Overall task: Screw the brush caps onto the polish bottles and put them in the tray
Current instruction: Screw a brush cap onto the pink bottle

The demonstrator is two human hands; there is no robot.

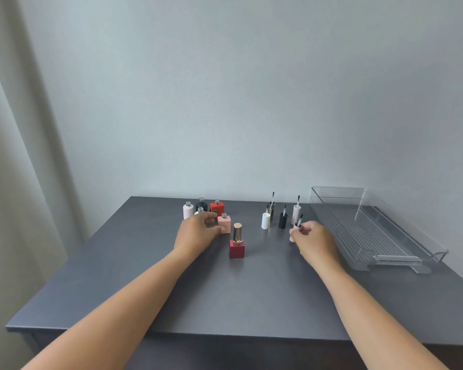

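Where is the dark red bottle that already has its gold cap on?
Head view: the dark red square bottle with the gold cap stands upright mid-frame, just nearer the person than the pale pink square bottle by the left hand.

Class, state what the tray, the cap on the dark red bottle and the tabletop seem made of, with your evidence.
Tray: clear, glossy plastic by the look; see-through walls, ribbed floor. Cap on the dark red bottle: shiny gold, metal or metallised plastic; it catches highlights. Tabletop: matt dark grey, perhaps painted wood or laminate.
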